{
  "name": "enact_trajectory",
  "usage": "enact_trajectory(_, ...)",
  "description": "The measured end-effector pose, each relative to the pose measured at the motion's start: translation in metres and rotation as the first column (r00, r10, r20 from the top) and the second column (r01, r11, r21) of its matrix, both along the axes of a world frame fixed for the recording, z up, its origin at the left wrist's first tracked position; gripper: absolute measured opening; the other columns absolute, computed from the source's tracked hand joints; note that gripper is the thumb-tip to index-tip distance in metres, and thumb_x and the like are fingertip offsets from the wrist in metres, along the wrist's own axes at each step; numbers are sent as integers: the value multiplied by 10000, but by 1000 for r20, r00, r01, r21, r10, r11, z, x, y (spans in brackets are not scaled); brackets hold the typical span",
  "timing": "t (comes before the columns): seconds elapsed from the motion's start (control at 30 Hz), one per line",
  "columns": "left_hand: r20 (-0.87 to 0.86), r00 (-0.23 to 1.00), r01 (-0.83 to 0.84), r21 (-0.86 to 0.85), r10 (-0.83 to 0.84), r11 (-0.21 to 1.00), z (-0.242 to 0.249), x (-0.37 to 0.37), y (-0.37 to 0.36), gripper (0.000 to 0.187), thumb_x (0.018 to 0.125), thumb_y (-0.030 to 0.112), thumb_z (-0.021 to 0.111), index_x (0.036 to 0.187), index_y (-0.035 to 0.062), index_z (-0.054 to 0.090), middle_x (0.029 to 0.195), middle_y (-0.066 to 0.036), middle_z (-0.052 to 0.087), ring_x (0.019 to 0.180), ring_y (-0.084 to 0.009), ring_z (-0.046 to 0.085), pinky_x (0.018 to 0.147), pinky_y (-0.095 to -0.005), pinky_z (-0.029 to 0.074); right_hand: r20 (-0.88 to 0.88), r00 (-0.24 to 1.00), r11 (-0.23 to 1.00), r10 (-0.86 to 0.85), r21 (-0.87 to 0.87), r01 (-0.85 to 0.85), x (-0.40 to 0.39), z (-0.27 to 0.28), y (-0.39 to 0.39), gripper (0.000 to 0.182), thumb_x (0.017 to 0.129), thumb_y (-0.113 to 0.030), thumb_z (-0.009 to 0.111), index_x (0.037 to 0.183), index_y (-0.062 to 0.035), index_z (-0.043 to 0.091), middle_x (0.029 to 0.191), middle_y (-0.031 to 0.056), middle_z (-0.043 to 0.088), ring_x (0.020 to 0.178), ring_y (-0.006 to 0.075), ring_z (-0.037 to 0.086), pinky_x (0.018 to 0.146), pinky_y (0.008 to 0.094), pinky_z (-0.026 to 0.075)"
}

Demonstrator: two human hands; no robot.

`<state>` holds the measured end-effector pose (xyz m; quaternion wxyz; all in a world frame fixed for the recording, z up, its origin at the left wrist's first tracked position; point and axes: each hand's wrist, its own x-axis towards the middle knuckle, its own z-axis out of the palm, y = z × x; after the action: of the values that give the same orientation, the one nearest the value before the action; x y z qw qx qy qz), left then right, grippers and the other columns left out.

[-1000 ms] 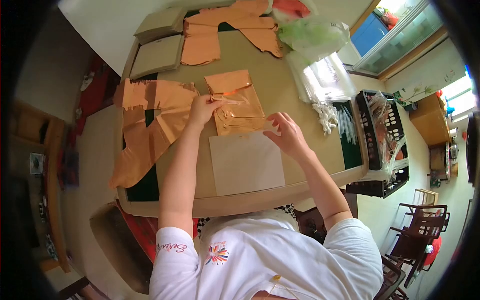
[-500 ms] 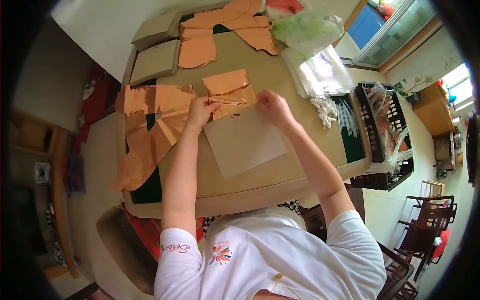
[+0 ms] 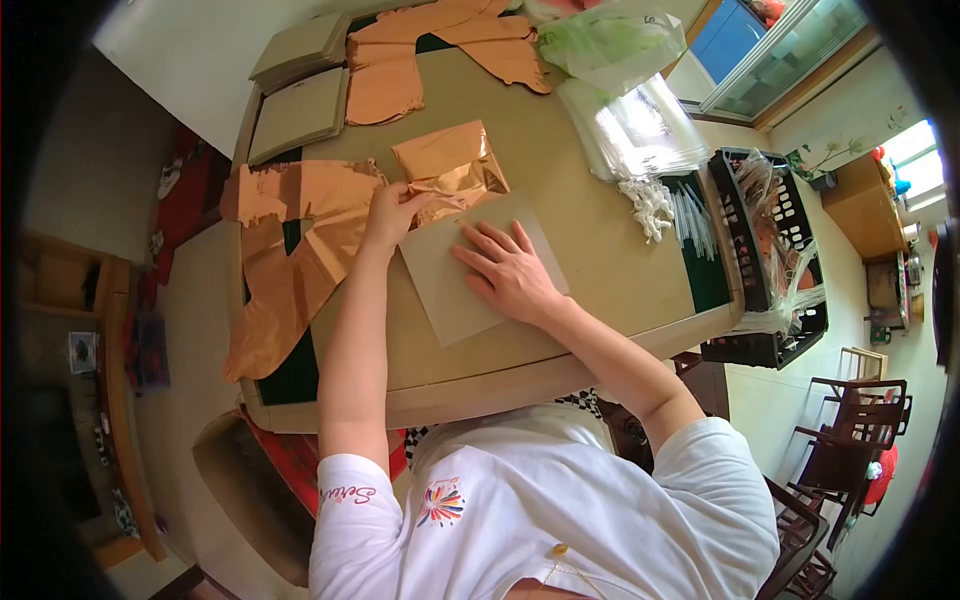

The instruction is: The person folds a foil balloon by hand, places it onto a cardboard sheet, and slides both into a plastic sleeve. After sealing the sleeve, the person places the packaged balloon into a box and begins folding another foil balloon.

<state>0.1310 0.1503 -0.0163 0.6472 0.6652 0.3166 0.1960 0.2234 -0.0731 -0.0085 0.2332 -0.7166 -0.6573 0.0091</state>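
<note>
My right hand (image 3: 512, 272) lies flat with spread fingers on a grey-beige card (image 3: 465, 305) in the middle of the table. Just left of the card's upper corner, my left hand (image 3: 392, 215) pinches the lower left edge of a shiny copper foil sheet (image 3: 450, 155). The foil's crumpled lower part meets the top edge of the card. Beside my left hand, larger copper-coloured foil pieces (image 3: 325, 245) spread over the table's left side.
Two stacks of grey boards (image 3: 298, 112) stand at the back left, with more copper foil (image 3: 385, 80) beside them. Clear plastic bags (image 3: 640, 130), white strings (image 3: 648, 208) and thin clear sticks (image 3: 690, 220) lie at the right. A black crate (image 3: 745, 240) adjoins the table's right edge.
My right hand has left the foil's right corner and moved down onto the card, its fingers now spread. My left hand has shifted slightly up and left, still at the foil's edge.
</note>
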Motion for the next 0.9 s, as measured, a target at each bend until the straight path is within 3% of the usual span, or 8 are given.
enact_trajectory(0.3, 20, 998, 50, 57, -51, 997, -5, -6, 4, 113, 879, 103, 664, 910, -4, 681, 747, 22, 646, 605, -21, 500, 532, -197, 383, -79, 996, 999, -47, 17, 48, -4, -1, 3, 467, 880, -319, 581, 1326, -196, 517, 1439, 157, 406, 1359, 323, 336, 1111, 574, 213)
enact_trajectory(0.43, 47, 998, 36, 54, -39, 998, -4, -5, 2, 117, 878, 106, 666, 892, -9, 682, 725, 24, 644, 612, -28, 515, 539, -202, 397, 64, 982, 983, -176, -37, 178, -10, 5, -1, 538, 881, -380, 581, 1391, -260, 459, 1472, 213, 327, 1382, 381, 276, 1092, 622, 192)
enact_trajectory(0.53, 67, 997, 19, 123, -28, 992, 7, -5, -7, 140, 881, 106, 663, 888, -33, 673, 704, 1, 658, 611, -45, 548, 570, -208, 431, 52, 983, 982, -177, -64, 180, -9, 4, 0, 550, 881, -402, 575, 1401, -279, 447, 1484, 234, 295, 1392, 401, 248, 1085, 643, 181)
enact_trajectory(0.6, -52, 997, 76, 253, -65, 965, 22, -13, -16, 104, 851, 82, 670, 903, -8, 681, 786, -34, 677, 700, -103, 600, 639, -243, 470, 48, 983, 981, -176, -73, 179, -9, 3, 0, 552, 883, -401, 572, 1405, -280, 442, 1490, 238, 284, 1397, 401, 240, 1086, 644, 177)
enact_trajectory(0.67, -59, 996, 84, 488, -63, 869, 29, -20, -29, 96, 813, 60, 676, 903, 28, 690, 884, -56, 679, 811, -164, 621, 713, -282, 494, 66, 980, 982, -190, -8, 191, -10, 2, 1, 524, 878, -399, 576, 1372, -254, 480, 1450, 219, 350, 1365, 394, 290, 1073, 636, 203)
enact_trajectory(0.73, 47, 997, 4, 773, -64, 634, 30, -27, -46, 124, 769, 41, 683, 888, 74, 699, 999, -65, 664, 942, -227, 611, 791, -325, 503, 53, 981, 981, -186, -46, 189, -9, 0, 1, 521, 869, -404, 580, 1353, -231, 498, 1415, 199, 404, 1342, 385, 325, 1071, 642, 200)
enact_trajectory(0.8, 3, 999, 20, 855, -44, 518, 21, -35, -56, 167, 731, 27, 684, 881, 100, 696, 1073, -47, 632, 1023, -263, 565, 836, -351, 492, 8, 986, 969, -164, -183, 163, -7, 0, 2, 541, 854, -415, 583, 1346, -208, 496, 1387, 178, 444, 1330, 377, 345, 1080, 661, 168)
enact_trajectory(0.9, -65, 998, 58, 891, 0, 451, 8, -39, -66, 205, 714, 23, 686, 904, 99, 677, 1105, -30, 618, 1049, -265, 553, 863, -358, 487, -104, 985, 990, -138, -43, 134, -7, 8, 4, 509, 847, -398, 590, 1296, -162, 541, 1320, 132, 512, 1303, 350, 380, 1072, 659, 182)
